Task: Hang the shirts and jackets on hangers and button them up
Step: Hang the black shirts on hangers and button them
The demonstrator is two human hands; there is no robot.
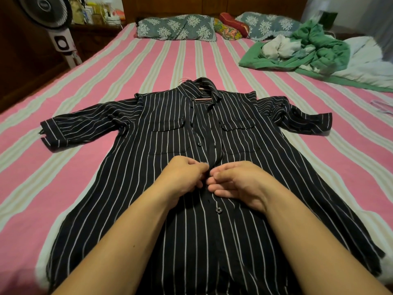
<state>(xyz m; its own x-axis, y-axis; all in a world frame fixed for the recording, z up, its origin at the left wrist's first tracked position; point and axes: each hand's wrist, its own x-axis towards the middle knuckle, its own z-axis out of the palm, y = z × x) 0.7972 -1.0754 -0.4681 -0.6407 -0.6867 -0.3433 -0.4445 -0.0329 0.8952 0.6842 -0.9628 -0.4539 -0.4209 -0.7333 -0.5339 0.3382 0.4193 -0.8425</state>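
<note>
Both hands, the left hand [184, 173] and right hand [235, 184], pinch the front edges of the striped shirt [131, 171] lying flat mid-frame on the bed [148, 58], so push the button slowly through its hole, keeping both edges lined up.

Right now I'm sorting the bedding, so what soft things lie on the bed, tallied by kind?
Pillows: 3
Striped shirt: 1
Clothes heap, green and white: 1
Total: 5
</note>
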